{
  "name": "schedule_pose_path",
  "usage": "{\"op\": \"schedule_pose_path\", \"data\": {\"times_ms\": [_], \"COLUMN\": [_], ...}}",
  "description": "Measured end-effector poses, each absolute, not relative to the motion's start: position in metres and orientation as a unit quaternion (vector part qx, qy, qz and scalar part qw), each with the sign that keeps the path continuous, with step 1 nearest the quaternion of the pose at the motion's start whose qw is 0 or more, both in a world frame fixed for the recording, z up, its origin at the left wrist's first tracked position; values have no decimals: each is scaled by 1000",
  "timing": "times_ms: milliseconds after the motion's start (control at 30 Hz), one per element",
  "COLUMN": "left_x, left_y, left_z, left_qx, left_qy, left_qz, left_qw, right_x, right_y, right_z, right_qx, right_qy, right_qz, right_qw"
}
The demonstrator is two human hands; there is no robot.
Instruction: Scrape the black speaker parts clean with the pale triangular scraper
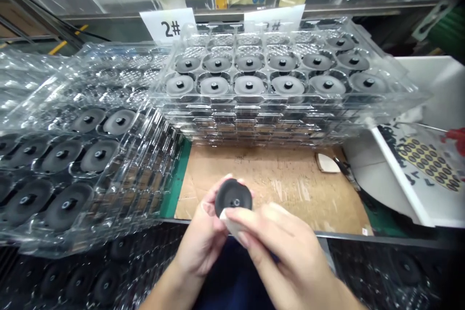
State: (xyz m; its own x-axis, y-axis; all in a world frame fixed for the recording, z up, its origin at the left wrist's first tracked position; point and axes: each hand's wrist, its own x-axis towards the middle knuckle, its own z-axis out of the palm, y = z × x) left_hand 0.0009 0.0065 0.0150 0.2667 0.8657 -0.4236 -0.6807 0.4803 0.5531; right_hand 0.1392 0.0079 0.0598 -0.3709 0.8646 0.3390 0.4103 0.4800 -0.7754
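Note:
My left hand (203,232) grips a round black disc (229,193) by its rim, with the face turned up toward me. A small raised hub with a shiny center shows on the disc. In my right hand (279,242), pinched between thumb and fingers, is a small white piece (232,225) that looks like cloth or paper. Its tip touches the lower edge of the disc. Both hands are over the front edge of the bench, before a sheet of brown cardboard (269,174).
Stacked clear plastic trays (254,106) holding similar discs stand behind the cardboard, and more trays (119,174) rise at left. A white-headed tool (328,163) lies on the cardboard. At right, a white bin (403,189) holds a yellow sticker sheet (428,162) and small black bits.

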Motion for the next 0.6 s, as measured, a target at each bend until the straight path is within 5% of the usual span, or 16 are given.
{"op": "schedule_pose_path", "data": {"times_ms": [267,400,600], "left_x": [4,1,19], "left_y": [7,10,13], "left_z": [17,15,25], "left_qx": [142,129,87], "left_qy": [320,286,294], "left_qz": [477,480,416], "left_qw": [806,819,856], "right_x": [132,160,176], "right_y": [17,1,10], "right_z": [62,58,69], "right_qx": [-416,-444,-462], "right_qy": [-764,-765,-808], "right_qz": [272,336,207], "right_qw": [412,324,303]}}
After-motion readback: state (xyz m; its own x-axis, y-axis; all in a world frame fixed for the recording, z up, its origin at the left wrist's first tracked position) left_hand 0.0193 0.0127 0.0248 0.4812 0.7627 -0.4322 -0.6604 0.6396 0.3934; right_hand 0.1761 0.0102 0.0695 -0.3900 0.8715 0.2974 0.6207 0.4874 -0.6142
